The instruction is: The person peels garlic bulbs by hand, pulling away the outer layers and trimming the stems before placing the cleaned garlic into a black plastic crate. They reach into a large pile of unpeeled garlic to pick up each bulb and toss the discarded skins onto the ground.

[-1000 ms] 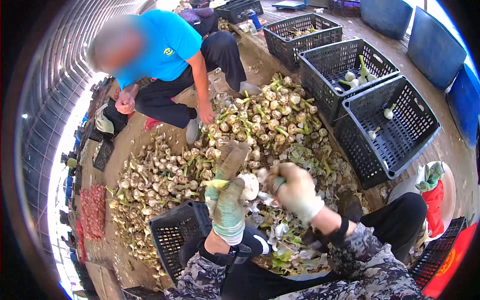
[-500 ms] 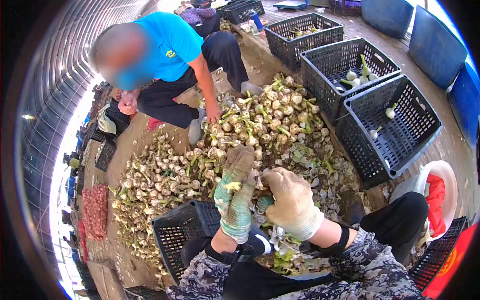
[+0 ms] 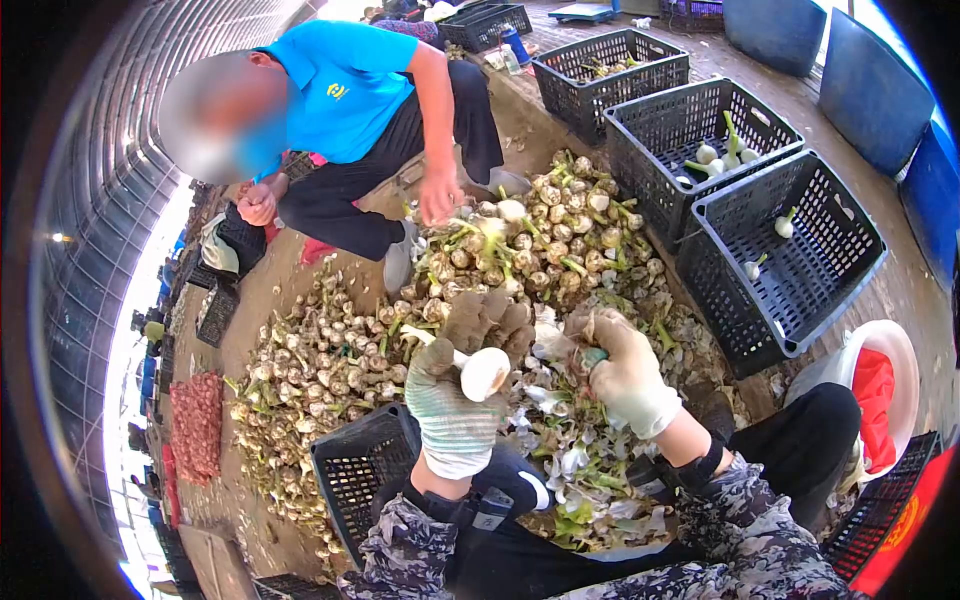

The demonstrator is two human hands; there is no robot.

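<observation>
My left hand, in a soiled glove with a striped green cuff, is turned palm up. Across it lies a clean white garlic bulb, its stem pointing left between thumb and fingers. To its right, my right hand wears a pale glove with dirty fingertips. Its fingers are curled round something with a greenish end, too hidden to name. Pale garlic skin shows beside those fingertips. Under both hands spreads a heap of peeled skins and leaves, with a large pile of unpeeled garlic beyond.
A co-worker in a blue shirt crouches across the pile, one hand over the garlic. Black crates line the right, some holding white bulbs. Another black crate stands by my left knee. A white bucket with red cloth is at right.
My hands have moved apart, and my left has turned palm up, showing the white bulb. My right hand has shifted right. The co-worker's hand has lifted from the pile.
</observation>
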